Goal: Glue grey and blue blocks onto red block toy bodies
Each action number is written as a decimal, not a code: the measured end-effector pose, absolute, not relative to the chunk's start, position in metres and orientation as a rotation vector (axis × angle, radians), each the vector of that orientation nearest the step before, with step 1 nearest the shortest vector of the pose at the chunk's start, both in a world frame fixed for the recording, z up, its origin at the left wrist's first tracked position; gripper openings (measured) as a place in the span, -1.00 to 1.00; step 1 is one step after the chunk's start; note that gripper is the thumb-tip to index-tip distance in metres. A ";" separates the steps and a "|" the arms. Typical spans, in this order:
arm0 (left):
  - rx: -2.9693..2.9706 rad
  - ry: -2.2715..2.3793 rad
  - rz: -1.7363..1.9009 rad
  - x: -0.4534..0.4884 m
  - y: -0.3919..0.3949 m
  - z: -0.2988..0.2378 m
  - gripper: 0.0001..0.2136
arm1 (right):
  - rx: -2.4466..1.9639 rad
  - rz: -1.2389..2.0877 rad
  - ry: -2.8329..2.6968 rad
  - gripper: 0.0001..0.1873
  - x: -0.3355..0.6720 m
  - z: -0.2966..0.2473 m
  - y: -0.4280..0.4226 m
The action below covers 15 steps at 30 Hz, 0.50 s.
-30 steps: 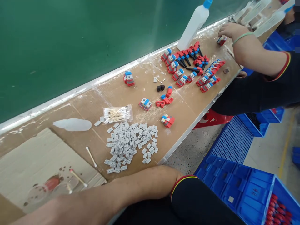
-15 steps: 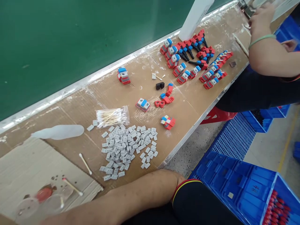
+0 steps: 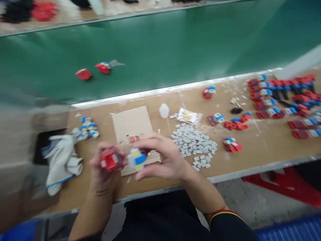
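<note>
My left hand (image 3: 100, 167) is closed around a red toy part (image 3: 110, 160) with a grey-edged hollow facing up. Close beside it, my right hand (image 3: 160, 155) grips a white, yellow and blue block piece (image 3: 137, 159) between thumb and fingers. A small gap seems to separate the two pieces, though motion blurs them. Beneath my hands lies a cardboard sheet (image 3: 130, 122) bearing a small red dish (image 3: 132, 139). To the right of my right hand spreads a pile of small grey parts (image 3: 193, 140).
A bag of cotton swabs (image 3: 188, 116) lies behind the grey pile. Blue-and-yellow pieces (image 3: 88, 129) and a white glove (image 3: 62, 160) are at the left. Red-and-blue assemblies (image 3: 265, 95) line the right side. A green conveyor belt (image 3: 160, 50) runs behind, carrying red parts (image 3: 83, 74).
My view has swung left, bringing both hands into sight with a piece in each. The co-worker's arm at the right has left the view.
</note>
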<state>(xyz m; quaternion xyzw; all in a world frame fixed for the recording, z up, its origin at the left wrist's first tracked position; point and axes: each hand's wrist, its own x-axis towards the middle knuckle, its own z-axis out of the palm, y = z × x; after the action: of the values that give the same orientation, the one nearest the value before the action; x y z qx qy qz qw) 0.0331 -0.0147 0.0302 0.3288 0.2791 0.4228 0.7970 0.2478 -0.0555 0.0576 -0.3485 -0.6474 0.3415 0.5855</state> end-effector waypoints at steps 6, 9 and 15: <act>0.808 0.500 0.921 0.030 -0.024 0.015 -0.53 | -0.792 0.716 -1.582 -0.53 0.248 0.050 -0.057; 0.803 0.482 0.895 0.038 -0.027 0.013 -0.51 | -0.828 0.715 -1.660 -0.57 0.243 0.046 -0.057; 0.814 0.477 0.955 0.042 -0.026 0.015 -0.48 | -0.900 0.688 -1.745 -0.59 0.238 0.043 -0.057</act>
<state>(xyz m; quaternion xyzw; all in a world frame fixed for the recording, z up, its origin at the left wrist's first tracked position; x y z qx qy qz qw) 0.0418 -0.0262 0.0151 0.3769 0.2211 0.4423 0.7832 0.2384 -0.0574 0.0429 -0.3733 -0.7235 0.2852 0.5058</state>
